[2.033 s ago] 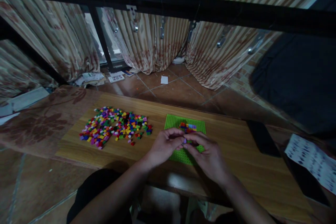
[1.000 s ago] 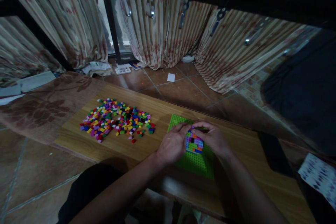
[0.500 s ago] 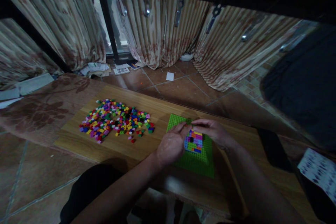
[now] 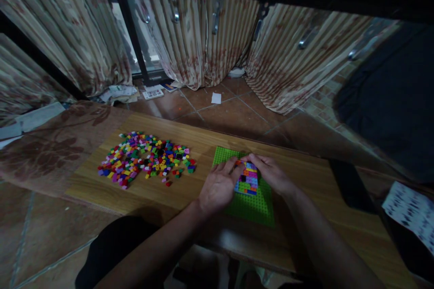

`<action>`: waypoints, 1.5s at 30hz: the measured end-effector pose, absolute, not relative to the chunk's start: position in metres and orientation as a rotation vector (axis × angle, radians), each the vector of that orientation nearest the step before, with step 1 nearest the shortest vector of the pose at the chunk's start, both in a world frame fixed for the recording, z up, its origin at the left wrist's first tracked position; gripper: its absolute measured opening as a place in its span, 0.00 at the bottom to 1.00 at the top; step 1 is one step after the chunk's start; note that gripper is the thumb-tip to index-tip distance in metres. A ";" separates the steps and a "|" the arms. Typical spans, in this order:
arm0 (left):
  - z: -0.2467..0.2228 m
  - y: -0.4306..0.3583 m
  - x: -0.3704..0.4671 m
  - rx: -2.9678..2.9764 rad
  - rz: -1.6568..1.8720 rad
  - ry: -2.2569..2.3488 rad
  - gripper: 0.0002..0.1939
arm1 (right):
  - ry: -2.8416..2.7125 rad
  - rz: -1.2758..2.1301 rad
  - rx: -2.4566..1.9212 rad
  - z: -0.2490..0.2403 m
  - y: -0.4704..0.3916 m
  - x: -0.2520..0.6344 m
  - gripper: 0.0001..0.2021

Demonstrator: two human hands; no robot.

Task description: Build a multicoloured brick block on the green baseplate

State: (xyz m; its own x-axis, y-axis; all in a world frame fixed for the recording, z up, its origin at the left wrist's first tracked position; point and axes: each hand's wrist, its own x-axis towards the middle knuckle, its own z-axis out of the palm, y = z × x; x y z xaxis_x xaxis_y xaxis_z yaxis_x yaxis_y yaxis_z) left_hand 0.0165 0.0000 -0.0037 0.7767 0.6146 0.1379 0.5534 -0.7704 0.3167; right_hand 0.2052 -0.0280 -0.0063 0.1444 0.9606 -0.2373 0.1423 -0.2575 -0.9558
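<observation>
Feed is dim, detail soft. Right of centre in the frame, my left hand (image 4: 219, 189) lies over the left edge of the multicoloured brick block (image 4: 249, 181), its fingers loosely together and pointing up the frame. My right hand (image 4: 274, 175) comes in from the right, fingers bent, tips at the block's top edge, close to the left fingertips. Can't tell whether either set is clamped on a small brick; the contact spot is hidden. The block sits on the green studded baseplate (image 4: 252, 212), which lies flat on the wooden tabletop (image 4: 305, 198).

Left of centre: loose brick pile (image 4: 149, 156), spread out, with a stray red brick (image 4: 167, 184) at its lower right, well apart from my hands. Right side: dark flat slab (image 4: 351, 185); past it, at the right edge, a printed sheet (image 4: 408, 210).

Risks, my judgement: a push off-centre at the top edge could seat a brick crooked or pop a neighbour, since the fingers cover the studs. Sideways pressure from the left palm could shift the block or slide the baseplate, as nothing visible fixes it down. A small brick could slip from the tips and drop behind the block, out of my view. Low light makes similar dark colours easy to mix up. A wide left sweep could scatter the pile.
</observation>
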 end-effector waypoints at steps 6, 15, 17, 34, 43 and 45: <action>0.001 -0.001 0.019 2.720 0.310 0.947 0.22 | -1.197 1.121 -1.603 -0.012 -0.028 0.209 0.25; -0.002 -0.004 0.015 2.672 0.361 0.909 0.26 | -1.029 1.003 -1.618 -0.006 -0.030 0.205 0.25; -0.001 -0.002 0.011 2.614 0.440 0.891 0.29 | -0.915 0.867 -1.632 -0.001 -0.034 0.210 0.24; 0.035 0.056 -0.061 1.467 1.454 1.080 0.15 | -1.287 0.859 -1.623 -0.014 -0.143 0.023 0.13; 0.053 0.088 -0.139 0.798 1.782 1.046 0.15 | -1.431 0.714 -1.710 -0.026 -0.087 0.011 0.11; 0.054 0.091 -0.152 0.630 1.767 1.027 0.13 | -1.469 0.668 -1.704 -0.027 -0.071 0.004 0.11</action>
State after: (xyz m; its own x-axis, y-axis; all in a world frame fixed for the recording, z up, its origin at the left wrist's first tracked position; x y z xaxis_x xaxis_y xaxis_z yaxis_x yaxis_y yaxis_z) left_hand -0.1521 0.0907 0.0540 -0.4043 0.9141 -0.0301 -0.4789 -0.1836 0.8584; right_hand 0.0043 -0.0706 -0.0273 0.1961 0.9759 0.0954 0.5696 -0.0342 -0.8212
